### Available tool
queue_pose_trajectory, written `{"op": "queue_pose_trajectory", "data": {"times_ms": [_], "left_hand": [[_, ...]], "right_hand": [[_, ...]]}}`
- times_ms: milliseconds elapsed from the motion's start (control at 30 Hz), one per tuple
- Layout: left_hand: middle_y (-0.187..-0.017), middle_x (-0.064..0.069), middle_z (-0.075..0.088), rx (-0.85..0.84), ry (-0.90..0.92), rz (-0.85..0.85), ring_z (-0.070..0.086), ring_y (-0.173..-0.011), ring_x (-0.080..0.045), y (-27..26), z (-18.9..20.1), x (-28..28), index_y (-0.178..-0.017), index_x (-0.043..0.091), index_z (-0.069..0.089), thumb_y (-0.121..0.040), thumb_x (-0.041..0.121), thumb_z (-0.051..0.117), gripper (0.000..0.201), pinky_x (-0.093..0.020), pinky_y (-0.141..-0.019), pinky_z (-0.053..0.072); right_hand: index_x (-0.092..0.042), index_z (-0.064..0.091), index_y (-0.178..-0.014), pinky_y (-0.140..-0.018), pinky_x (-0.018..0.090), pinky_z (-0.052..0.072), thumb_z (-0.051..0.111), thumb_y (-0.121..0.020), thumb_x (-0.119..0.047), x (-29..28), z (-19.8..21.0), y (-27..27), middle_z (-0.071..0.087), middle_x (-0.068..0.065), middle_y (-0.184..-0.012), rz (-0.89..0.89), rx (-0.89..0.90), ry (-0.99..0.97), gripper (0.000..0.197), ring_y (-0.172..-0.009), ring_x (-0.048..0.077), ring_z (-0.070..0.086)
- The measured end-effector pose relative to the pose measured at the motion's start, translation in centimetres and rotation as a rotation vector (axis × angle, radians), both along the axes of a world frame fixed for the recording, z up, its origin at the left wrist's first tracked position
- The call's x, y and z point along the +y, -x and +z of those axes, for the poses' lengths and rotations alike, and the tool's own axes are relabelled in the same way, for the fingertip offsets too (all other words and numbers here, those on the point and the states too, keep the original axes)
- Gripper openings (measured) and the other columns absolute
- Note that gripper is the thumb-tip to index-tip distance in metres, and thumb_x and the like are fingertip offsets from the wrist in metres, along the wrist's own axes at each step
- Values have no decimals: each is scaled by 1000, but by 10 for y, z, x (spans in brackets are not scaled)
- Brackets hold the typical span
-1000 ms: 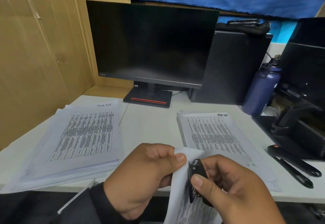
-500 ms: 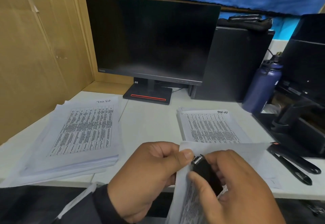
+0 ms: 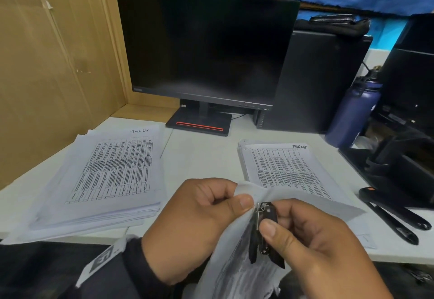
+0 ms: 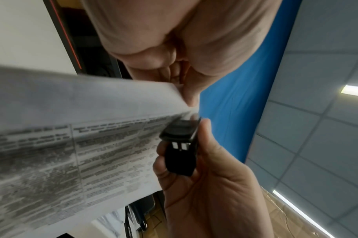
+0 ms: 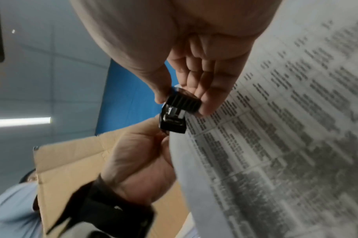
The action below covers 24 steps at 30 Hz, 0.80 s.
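Observation:
My left hand (image 3: 237, 195) pinches the top corner of a printed sheet bundle (image 3: 225, 275) between thumb and forefinger, just in front of the desk edge. My right hand (image 3: 277, 221) grips a small black staple remover (image 3: 266, 211), whose metal tip sits at that corner, right beside my left thumb. In the left wrist view the staple remover (image 4: 180, 145) meets the sheet bundle (image 4: 72, 128) at its corner. The right wrist view shows the staple remover (image 5: 174, 119) between thumb and fingers against the sheet bundle (image 5: 275, 128). Whether a staple is caught is too blurred to tell.
On the white desk (image 3: 202, 157) a thick paper stack (image 3: 110, 169) lies at the left and a thinner paper stack (image 3: 281, 167) at the right. A dark monitor (image 3: 206, 45), a black computer tower (image 3: 317, 82) and a blue bottle (image 3: 352, 115) stand behind. Long black tools (image 3: 394, 216) lie at the right; cardboard (image 3: 47, 64) walls the left.
My right hand has turned the staple remover from lying slanted across the sheet to upright, with its tip now at the corner by my left thumb. The left hand keeps its pinch.

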<state>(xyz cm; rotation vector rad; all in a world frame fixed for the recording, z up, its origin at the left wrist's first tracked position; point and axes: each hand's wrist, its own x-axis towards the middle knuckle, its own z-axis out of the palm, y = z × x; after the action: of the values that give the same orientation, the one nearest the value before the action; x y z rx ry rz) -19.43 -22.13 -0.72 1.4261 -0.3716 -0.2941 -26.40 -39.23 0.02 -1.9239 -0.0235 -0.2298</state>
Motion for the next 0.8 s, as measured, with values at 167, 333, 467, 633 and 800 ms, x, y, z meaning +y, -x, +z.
{"op": "queue_pose_trajectory", "data": {"times_ms": [167,333,467,633,800], "left_hand": [[-91,-24,78,115,21,18,65,-78,-26,-3,-9,-6,-87,6,82,-87,19,74,15,-39,-80,53],[-79,-12,74,164,-27,41,61,-70,-20,-10,-23,-6,-84,3,80,-93,14,71,17,-26,-67,51],[-80,-15,74,195,-69,48,63,-75,-26,-13,-29,-6,-85,1,79,-94,16,72,19,-40,-78,51],[-83,-19,74,237,-81,33,63,-76,-28,-14,-36,-5,-88,2,78,-89,26,77,23,-43,-79,51],[-79,-14,75,244,-88,19,64,-73,-25,-14,-37,-4,-82,5,79,-92,22,76,20,-40,-77,51]], "right_hand": [[-30,76,-80,-65,31,51,81,-78,-20,-5,-7,-7,62,-3,-63,-5,60,-77,11,-61,12,58],[-26,77,-82,-63,25,50,82,-80,-20,-9,-24,-18,68,1,-68,9,131,-163,8,-64,13,60],[-7,77,-86,-59,30,54,89,-57,-41,-15,-34,-28,66,15,-71,136,291,-453,46,-63,23,60],[6,72,-87,-50,33,53,83,-61,-23,-15,-35,-29,63,24,-75,179,468,-708,41,-59,26,59],[5,72,-109,-51,30,56,82,-68,-19,-18,-35,-29,65,22,-87,235,606,-841,49,-63,26,60]]}}
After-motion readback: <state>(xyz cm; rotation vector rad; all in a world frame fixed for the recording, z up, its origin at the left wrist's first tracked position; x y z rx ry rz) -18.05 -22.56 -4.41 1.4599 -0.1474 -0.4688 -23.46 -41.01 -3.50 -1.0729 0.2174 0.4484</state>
